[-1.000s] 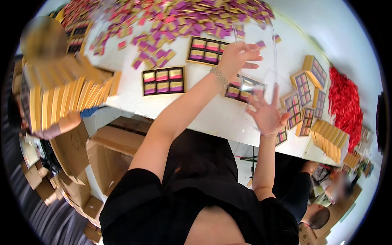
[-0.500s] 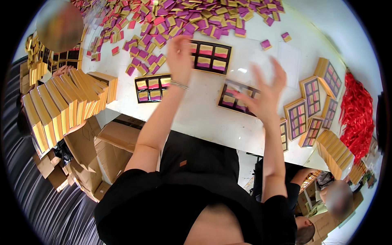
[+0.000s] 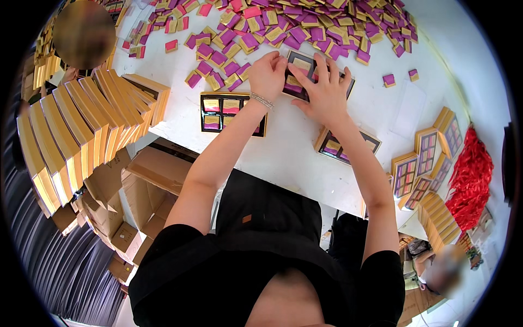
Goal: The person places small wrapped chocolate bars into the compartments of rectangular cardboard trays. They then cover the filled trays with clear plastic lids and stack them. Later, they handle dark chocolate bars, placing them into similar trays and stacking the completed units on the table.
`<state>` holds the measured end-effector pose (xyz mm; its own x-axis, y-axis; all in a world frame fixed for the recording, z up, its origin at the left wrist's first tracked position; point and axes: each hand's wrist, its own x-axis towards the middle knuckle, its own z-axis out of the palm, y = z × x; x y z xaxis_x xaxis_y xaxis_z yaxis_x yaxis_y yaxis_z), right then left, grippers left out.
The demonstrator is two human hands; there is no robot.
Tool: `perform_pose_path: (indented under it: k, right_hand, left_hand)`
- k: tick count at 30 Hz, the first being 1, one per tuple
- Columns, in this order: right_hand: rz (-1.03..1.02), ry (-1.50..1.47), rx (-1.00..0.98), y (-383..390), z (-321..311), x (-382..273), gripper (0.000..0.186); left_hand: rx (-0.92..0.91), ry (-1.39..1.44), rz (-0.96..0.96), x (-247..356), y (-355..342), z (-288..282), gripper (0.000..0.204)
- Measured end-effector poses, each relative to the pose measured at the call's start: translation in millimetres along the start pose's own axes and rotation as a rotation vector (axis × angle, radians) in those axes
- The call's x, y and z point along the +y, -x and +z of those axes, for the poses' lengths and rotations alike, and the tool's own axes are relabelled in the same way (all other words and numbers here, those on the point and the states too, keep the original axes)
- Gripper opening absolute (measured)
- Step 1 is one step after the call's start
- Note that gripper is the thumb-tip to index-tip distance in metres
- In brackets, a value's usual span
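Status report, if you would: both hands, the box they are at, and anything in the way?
Left hand at left edge of box; right hand spread over it. Box partly hidden. Loose purple-and-gold pieces close beyond it.

A white table [image 3: 294, 163] stands beside a pale wall [image 3: 463, 52], with dark ribbed material [image 3: 65, 267] lower left.

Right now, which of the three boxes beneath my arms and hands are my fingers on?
The middle, farthest box: your right hand spreads over it, your left hand at its left end. Only forearms cross the left box and right box.
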<state>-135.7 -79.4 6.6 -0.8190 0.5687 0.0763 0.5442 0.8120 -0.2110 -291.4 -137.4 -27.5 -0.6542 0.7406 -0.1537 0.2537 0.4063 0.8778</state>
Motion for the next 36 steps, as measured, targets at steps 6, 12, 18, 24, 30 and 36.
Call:
perform_pose_path:
  k: [6,12,18,24,30,36]
  right_hand:
    - [0.049,-0.01,0.048,5,-9,2,0.09]
    - [0.091,0.008,-0.019,22,-16,13,0.091]
    - [0.06,-0.036,0.036,9,-8,14,0.088]
    - [0.041,-0.016,0.033,14,-1,15,0.087]
    - [0.027,0.032,-0.048,16,-1,18,0.087]
    - [0.085,-0.262,0.195,32,6,40,0.074]
  left_hand:
    - [0.052,0.115,0.028,1,1,0,0.036]
    - [-0.046,0.217,-0.113,-4,-2,6,0.037]
    - [-0.038,0.028,-0.076,0,0,12,0.035]
    - [0.005,0.082,-0.055,2,-1,14,0.032]
    - [-0.056,-0.039,-0.008,3,2,17,0.032]
    - [-0.066,0.154,-0.089,-8,0,19,0.038]
